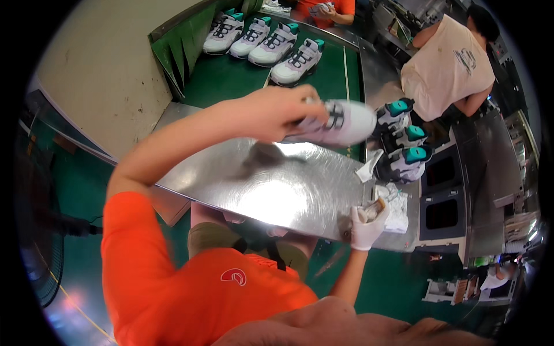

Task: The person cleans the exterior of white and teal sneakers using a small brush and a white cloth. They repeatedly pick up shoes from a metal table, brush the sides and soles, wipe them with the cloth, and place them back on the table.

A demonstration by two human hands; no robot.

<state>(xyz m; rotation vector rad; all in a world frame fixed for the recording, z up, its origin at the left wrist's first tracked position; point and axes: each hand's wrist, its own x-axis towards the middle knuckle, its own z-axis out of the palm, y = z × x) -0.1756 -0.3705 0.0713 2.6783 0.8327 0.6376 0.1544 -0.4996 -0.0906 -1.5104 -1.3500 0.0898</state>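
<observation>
My bare left hand (294,112) grips a white sneaker (353,122) by its collar end. The sneaker is held above the steel table (225,173), toe pointing right, slightly blurred. Dark laces show across its front. My right hand (367,224) wears a white glove and is closed at the table's right part. Between its fingers is a small pale thing with a tan edge (378,206), whose kind I cannot make out. Crumpled white cloth (397,209) lies right beside this hand.
Several white sneakers (274,45) with teal linings stand on the green conveyor belt (219,78). More sneakers (407,164) stand at the table's right side, near a white scrap (369,166). A person in a pale shirt (447,69) is beyond; another in orange (340,7) is at the top.
</observation>
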